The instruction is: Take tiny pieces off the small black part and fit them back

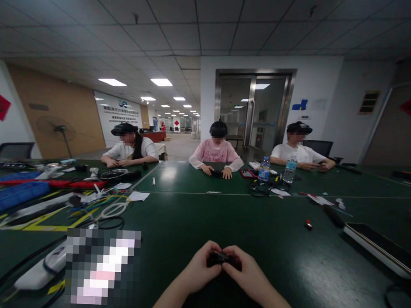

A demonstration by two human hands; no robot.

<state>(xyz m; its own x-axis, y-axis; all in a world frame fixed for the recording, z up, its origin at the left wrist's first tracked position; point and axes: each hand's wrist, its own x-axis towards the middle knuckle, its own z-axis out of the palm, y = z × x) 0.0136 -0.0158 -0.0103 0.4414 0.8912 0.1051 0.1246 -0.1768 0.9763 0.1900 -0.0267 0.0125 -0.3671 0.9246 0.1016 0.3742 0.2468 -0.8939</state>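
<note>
Low in the middle of the head view, my left hand and my right hand meet over the green table. Between them is a small dark object, black and partly shiny. Fingers and thumbs of both hands are closed around its two ends, with the thumbs nearly touching at its middle. Much of it is covered by the fingers, and its exact kind is too dark to make out.
A power strip, tangled cables and blue trays lie at left. Water bottles stand across the table. On the right are a white-edged device and a small red item. Three people in headsets sit opposite.
</note>
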